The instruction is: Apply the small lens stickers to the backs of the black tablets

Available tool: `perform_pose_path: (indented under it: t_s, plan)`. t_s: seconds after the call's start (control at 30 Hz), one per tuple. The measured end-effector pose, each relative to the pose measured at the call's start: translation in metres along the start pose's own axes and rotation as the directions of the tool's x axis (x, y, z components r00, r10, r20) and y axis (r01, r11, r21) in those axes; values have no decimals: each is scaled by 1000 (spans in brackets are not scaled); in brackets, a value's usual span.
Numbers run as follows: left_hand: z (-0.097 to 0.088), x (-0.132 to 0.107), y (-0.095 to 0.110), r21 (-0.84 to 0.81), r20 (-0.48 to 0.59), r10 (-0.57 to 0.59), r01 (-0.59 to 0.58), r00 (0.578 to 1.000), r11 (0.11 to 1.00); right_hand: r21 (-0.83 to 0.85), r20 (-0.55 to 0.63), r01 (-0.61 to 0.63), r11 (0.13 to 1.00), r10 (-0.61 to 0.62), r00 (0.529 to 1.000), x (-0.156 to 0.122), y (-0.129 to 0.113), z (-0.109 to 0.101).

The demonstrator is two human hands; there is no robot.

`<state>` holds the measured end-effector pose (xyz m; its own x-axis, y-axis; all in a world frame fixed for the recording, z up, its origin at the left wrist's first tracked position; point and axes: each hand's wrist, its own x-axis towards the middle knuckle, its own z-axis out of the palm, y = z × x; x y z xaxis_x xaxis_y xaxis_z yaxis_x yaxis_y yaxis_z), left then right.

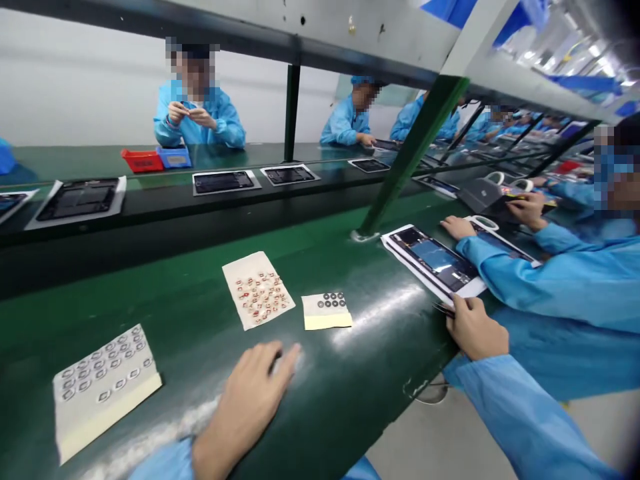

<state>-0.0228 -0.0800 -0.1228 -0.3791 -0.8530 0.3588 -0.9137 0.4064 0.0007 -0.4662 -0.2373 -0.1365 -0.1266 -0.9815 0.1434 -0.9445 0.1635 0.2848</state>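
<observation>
Left hand point(250, 393): flat on green bench point(360, 373), fingers spread, holding nothing. Right hand point(475, 327): fingers curled at near edge of white tray with dark tablet point(435, 263); grip unclear. Beyond left hand: small yellow card of black rings point(327, 310), cream sheet of red-white parts point(257, 290).

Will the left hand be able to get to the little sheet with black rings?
Probably yes. The left hand lies flat on the bench just short of the small sheet, with only bare green surface between them.

Open green bench point(190, 320) stretches ahead of the left hand point(250, 393). A parts sheet point(257, 290) and small card point(326, 310) lie beyond; a co-worker's sleeve point(550, 273) crowds the right.
</observation>
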Motion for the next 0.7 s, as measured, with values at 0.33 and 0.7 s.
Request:
perform_pose_path:
  t_s: [0.33,0.7]
  plan:
    - [50,126,32,-275,213,-91,149,973,950,-68,190,131,989,-116,975,33,20,-7]
    - [80,183,155,-749,658,-112,662,745,1,87,120,181,980,-191,974,-41,-29,-47]
